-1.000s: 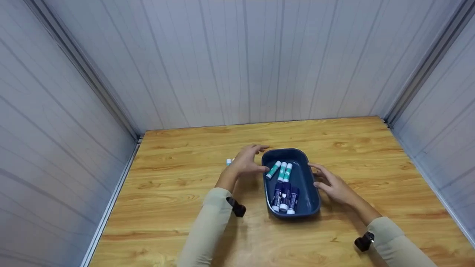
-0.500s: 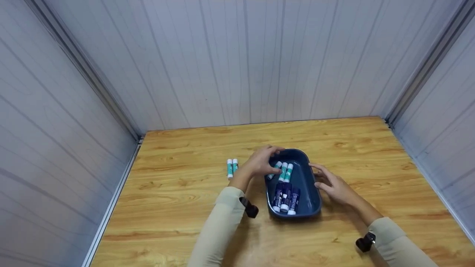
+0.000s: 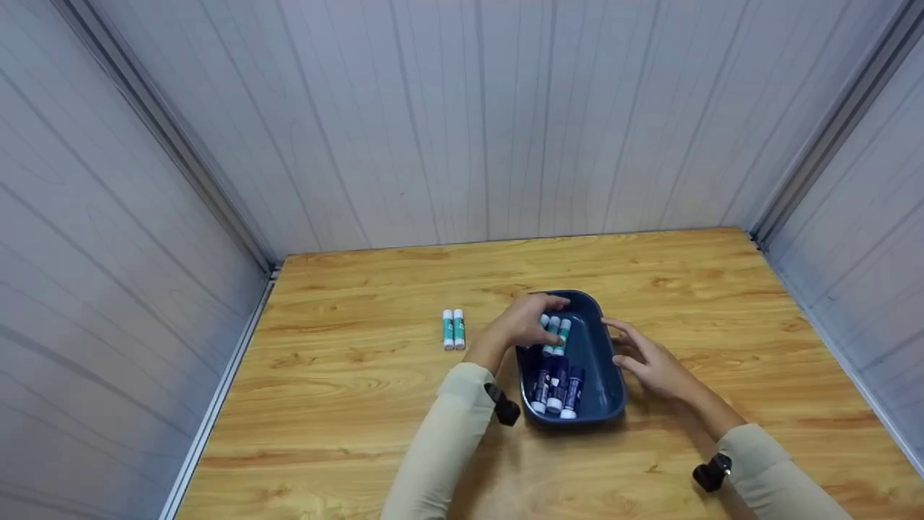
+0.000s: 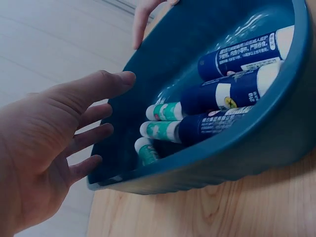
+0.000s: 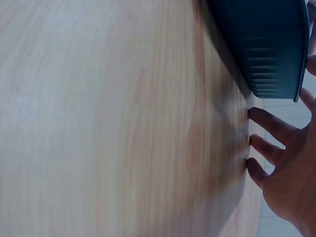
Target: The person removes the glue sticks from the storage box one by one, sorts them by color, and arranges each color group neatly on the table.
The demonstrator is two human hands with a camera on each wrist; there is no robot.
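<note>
A dark blue tray [image 3: 603, 386] sits near the middle of a wooden bench [image 3: 361, 404], holding teal-capped tubes [image 3: 557, 334] at its far end and three navy tubes [image 3: 557, 385] at its near end, all lying flat. The left hand [image 3: 525, 323] reaches over the tray's far left rim above the teal tubes, its grip spread with fingers [image 4: 94, 89] relaxed and holding nothing. The right hand [image 3: 653, 361] rests beside the tray's right wall, fingers loosely extended, fingertips on the bench. Two more teal tubes [image 3: 452, 329] lie side by side on the bench, left of the tray.
</note>
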